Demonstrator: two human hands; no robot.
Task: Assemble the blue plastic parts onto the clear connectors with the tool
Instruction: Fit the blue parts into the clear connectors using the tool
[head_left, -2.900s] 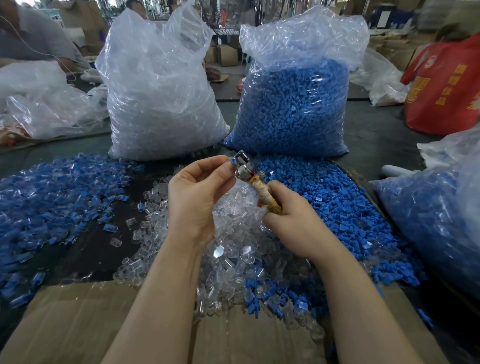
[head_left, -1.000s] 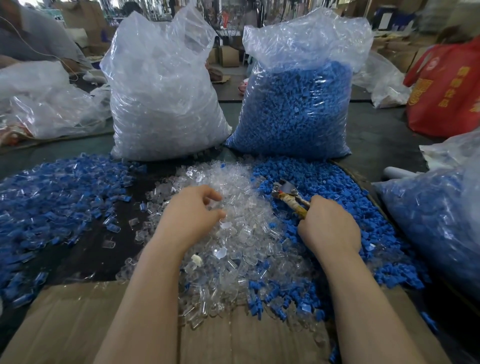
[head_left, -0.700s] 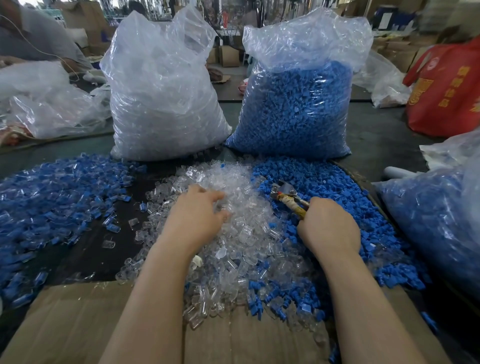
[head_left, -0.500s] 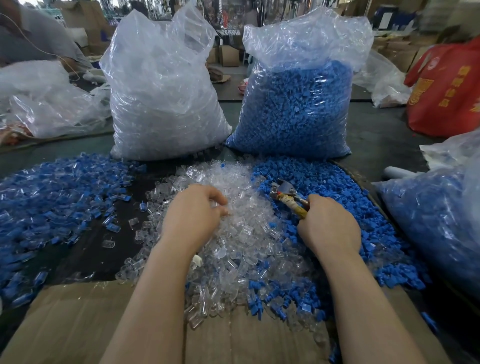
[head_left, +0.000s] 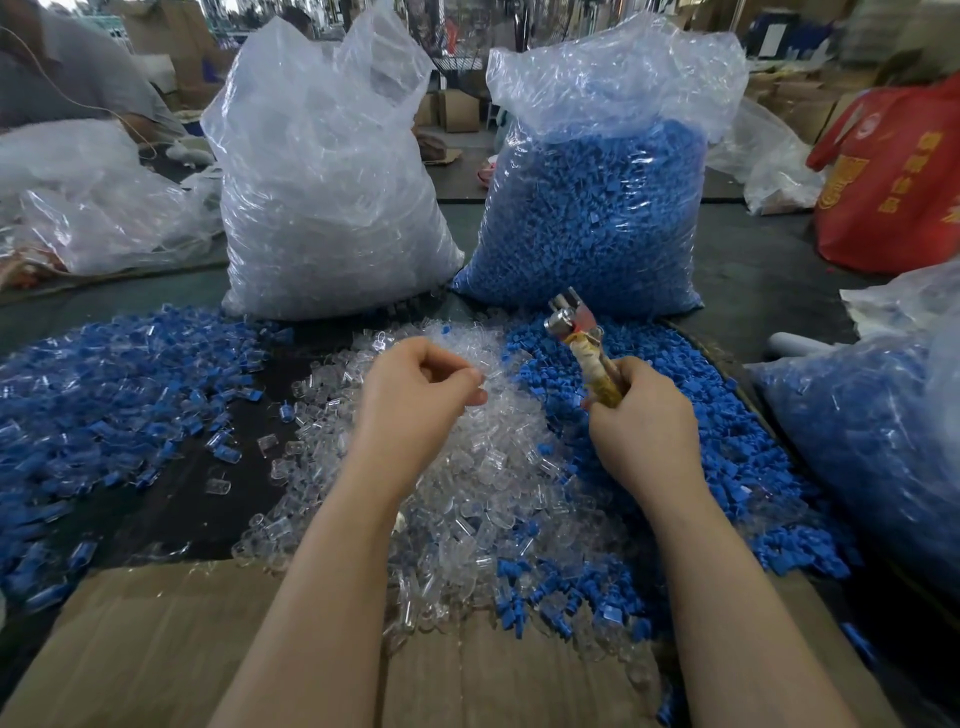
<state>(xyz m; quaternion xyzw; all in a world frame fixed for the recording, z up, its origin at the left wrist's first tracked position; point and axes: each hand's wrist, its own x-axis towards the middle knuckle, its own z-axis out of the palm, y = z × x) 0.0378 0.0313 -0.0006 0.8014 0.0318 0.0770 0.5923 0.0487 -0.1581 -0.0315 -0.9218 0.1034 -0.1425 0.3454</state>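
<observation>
1. Nearest us we see one sheet of brown cardboard (head_left: 156, 639) lying flat at the front edge of the tabletop (head_left: 171, 499), with two bare forearms reaching over it.
2. One heap of clear connectors (head_left: 467, 499), small transparent sleeves too many to count, sits in the middle and spills onto the cardboard.
3. One spread of loose blue plastic parts (head_left: 727, 441) lies just right of that heap and mixes with it at the front; the parts are small, matte and blocky.
4. One more spread lies on the left, where blue pieces (head_left: 104, 395) appear to sit inside clear sleeves.
5. Our left hand (head_left: 410, 400) hovers over the clear heap, its fingers (head_left: 457, 376) curled in; something clear seems pinched at the tips, but we cannot tell for certain.
6. Our right hand (head_left: 644, 426) grips one tool (head_left: 587, 353) by its tape-wrapped handle, the metal head tilted up and away over the blue spread.
7. Beyond stand two upright sacks: one bag of clear connectors (head_left: 327, 208) on the left and one bag of blue parts (head_left: 597, 208) on the right, nearly touching.
8. Farthest right lies one red bag (head_left: 893, 182).
</observation>
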